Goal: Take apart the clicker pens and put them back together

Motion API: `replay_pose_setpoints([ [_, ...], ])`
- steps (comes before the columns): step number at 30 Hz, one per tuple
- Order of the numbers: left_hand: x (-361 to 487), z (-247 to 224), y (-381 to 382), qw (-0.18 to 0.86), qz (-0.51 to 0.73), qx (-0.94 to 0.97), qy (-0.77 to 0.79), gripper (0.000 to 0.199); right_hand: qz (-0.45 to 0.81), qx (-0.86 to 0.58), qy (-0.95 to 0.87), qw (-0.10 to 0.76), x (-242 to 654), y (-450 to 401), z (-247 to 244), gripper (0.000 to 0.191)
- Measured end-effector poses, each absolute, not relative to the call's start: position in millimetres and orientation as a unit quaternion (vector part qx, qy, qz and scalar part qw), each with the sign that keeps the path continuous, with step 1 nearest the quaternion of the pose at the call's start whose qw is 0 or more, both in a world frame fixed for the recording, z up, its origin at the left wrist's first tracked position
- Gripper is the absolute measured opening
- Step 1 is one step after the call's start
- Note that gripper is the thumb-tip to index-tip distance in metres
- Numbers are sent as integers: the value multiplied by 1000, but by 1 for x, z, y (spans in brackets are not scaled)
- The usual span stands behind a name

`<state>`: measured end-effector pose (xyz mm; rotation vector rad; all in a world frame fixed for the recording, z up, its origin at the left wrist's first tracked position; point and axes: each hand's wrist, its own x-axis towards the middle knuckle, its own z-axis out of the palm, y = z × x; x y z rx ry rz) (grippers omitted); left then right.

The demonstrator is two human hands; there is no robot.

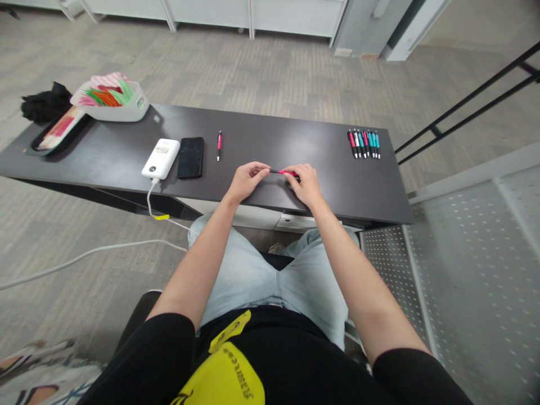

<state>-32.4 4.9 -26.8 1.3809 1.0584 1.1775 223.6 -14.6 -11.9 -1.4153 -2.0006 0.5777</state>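
Note:
A pink-and-black pen [282,171] lies level between my hands, just above the dark table's front half. My left hand [248,179] is closed, with fingertips pinching its black end. The fingers of my right hand [306,181] are wrapped round the pink end and hide part of it. Ahead and to the left, one more pink pen [219,145] rests on the table. At the right side lies a row of several pens [364,144] in pink, white and teal, placed side by side.
Left of me on the dark table [261,132] are a black phone [190,158], a white power bank [161,158] with a cable [150,199], a white basket [122,112] of colourful items, a black tray [36,147] and a black bundle [46,104]. A perforated metal panel [476,270] stands at right.

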Motion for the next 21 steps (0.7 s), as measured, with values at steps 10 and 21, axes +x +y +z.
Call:
replay_pose_setpoints([
  [10, -31, -18, 3, 507, 462, 561, 464, 77, 267, -525, -744, 315, 224, -12, -16, 31],
  [21, -30, -18, 4, 481, 474, 576, 461, 65, 265, -522, -745, 320, 224, -13, -18, 37],
])
